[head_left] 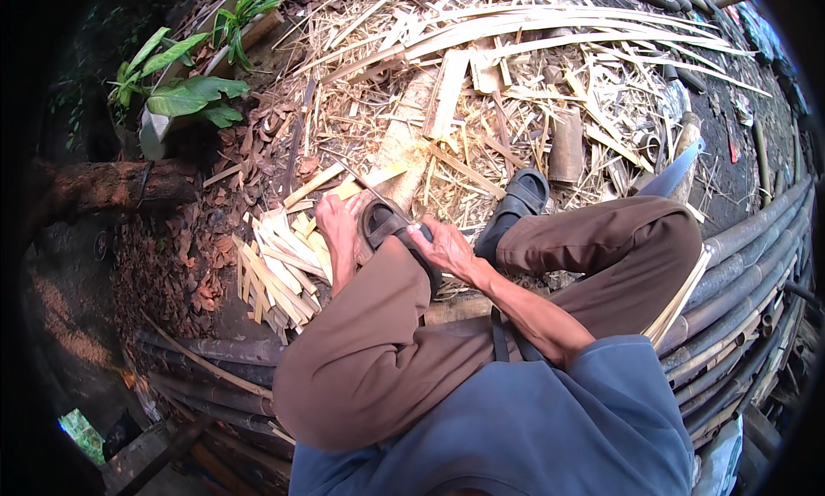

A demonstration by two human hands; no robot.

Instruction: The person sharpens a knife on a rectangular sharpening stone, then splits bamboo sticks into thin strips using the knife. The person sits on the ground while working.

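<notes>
My right hand (447, 252) is wrapped round the dark handle of a knife (369, 186), whose long thin blade slants up and to the left past my sandal. My left hand (338, 228) is closed beside that sandal, with its fingers on the near end of a pale bamboo strip (378, 177). The blade crosses close above this strip; whether they touch I cannot tell. Next to my left wrist lies a heap of split bamboo pieces (279, 268). My left foot in a dark sandal (378, 223) sits between my two hands.
Bamboo shavings (481, 143) and long bamboo strips (550, 19) litter the ground ahead. A saw (675, 171) lies beyond my right knee. Stacked bamboo poles (739, 255) run along the right. A brown log (116, 186) and a leafy plant (180, 92) are at the left.
</notes>
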